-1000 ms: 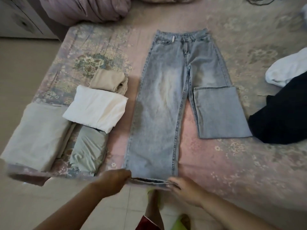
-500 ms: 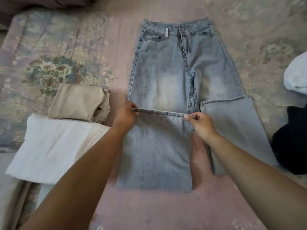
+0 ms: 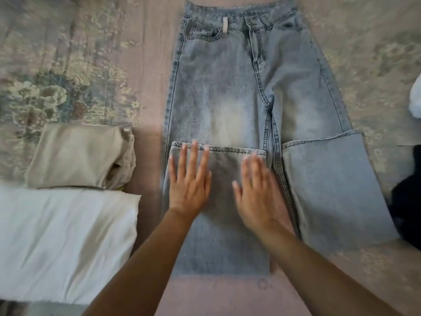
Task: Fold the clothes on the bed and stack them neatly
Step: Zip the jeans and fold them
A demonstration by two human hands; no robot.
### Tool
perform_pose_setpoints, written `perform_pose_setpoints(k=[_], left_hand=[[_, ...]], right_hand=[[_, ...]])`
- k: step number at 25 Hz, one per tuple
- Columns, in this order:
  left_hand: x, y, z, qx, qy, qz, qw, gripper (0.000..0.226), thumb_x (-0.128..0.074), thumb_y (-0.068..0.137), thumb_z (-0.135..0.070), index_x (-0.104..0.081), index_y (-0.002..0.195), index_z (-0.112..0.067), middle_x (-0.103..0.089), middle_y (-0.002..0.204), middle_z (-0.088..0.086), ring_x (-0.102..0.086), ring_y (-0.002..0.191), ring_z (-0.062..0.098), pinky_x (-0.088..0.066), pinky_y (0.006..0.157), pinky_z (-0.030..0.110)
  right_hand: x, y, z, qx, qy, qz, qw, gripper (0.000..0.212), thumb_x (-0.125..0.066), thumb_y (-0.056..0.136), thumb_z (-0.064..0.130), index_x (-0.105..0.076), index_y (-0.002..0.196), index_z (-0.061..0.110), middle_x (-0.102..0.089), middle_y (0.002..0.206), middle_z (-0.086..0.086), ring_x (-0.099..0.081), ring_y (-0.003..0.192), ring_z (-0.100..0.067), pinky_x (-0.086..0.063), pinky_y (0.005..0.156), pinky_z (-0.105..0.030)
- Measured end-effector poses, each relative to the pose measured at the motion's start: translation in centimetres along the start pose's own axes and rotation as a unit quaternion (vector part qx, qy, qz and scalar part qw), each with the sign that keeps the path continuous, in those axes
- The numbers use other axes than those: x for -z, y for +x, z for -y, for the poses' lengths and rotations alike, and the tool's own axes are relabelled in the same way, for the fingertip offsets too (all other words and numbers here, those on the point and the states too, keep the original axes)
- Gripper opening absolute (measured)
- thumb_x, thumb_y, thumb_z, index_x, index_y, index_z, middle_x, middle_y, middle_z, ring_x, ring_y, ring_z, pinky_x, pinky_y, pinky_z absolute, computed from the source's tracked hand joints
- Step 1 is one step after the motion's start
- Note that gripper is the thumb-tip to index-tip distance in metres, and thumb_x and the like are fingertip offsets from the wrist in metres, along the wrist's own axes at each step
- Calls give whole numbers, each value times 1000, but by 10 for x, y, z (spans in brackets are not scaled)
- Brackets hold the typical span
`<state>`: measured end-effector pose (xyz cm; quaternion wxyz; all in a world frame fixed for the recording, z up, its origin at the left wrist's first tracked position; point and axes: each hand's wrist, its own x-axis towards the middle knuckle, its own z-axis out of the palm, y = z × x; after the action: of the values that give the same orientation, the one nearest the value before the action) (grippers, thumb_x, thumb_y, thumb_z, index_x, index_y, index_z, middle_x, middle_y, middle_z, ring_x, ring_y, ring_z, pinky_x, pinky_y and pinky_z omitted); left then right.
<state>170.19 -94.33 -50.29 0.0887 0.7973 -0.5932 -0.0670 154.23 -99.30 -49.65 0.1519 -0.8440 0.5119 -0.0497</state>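
Here both flat hands, left hand (image 3: 190,179) and right hand (image 3: 258,190), press the jeans (image 3: 218,87).

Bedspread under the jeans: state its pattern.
Faded floral print on a pinkish bedspread, clearest at the head view's left.

Left hand (image 3: 190,183): I hold it flat, palm down, fingers straight and slightly spread, pointing away from me.
Right hand (image 3: 258,192): flat too, palm down, fingers together, a little blurred.
Forearms: both bare, reaching forward from the lower edge, converging toward the middle.
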Motion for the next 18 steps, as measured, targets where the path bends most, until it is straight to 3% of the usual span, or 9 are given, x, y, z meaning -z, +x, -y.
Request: perform_pose_setpoints(k=[2,4,6,9,12,14,16,18], left_hand=[[-13,-24,1,-76,27,87,993,55,-38,98,-40,-54,143,-14,-50,149,18,-49,136,39,-35,107,67],[-25,-31,10,-82,44,115,989,58,-33,97,-45,-52,145,-18,-48,152,16,-46,138,38,-31,108,70],[-26,-30,15,-75,60,134,986,60,-32,98,-46,-46,149,-18,-45,154,17,-44,140,38,-30,109,69],[-23,-61,23,-128,48,73,988,64,-27,103,-47,-16,161,-21,-46,151,21,-39,143,36,-21,117,60],[-20,-129,30,-195,-9,4,981,62,-22,106,-51,-12,161,-23,-23,166,13,-8,156,23,-1,123,50],[-16,-163,37,-212,3,-11,977,69,-26,103,-58,-15,161,-21,-8,169,8,-4,157,21,1,124,50],[-10,-178,39,-235,53,-15,971,81,-32,98,-63,-11,161,-17,-14,168,12,-9,156,26,-4,123,54],[0,-177,35,-263,133,0,956,86,-38,93,-49,-3,161,-10,-42,154,17,-35,146,32,-28,115,58]], right_hand=[[-10,-20,-9,66,-21,118,991,69,-64,96,36,-39,154,9,-29,161,-23,-29,150,-38,-28,121,-52],[-18,-19,-29,49,-10,224,973,73,-53,101,47,-22,160,17,-4,168,-17,-6,156,-33,-6,127,-49],[-21,-18,-37,36,-36,219,974,75,-46,101,54,-15,161,20,3,167,-17,0,156,-32,0,127,-49],[-12,-41,-20,25,-113,131,985,71,-42,97,55,-41,153,11,-35,158,-24,-35,147,-37,-22,121,-51],[-14,-107,-16,125,-62,142,980,75,-47,88,59,-54,143,8,-52,148,-19,-50,136,-34,-5,124,-44],[-13,-148,-23,178,-97,171,964,84,-49,82,68,-55,141,9,-53,147,-18,-49,136,-33,0,125,-43],[-17,-163,-34,219,-153,193,944,85,-51,79,69,-57,140,9,-54,146,-17,-49,136,-32,-1,125,-44],[-19,-161,-36,225,-166,172,945,74,-58,81,58,-59,138,10,-58,143,-15,-53,133,-30,-11,123,-44]])
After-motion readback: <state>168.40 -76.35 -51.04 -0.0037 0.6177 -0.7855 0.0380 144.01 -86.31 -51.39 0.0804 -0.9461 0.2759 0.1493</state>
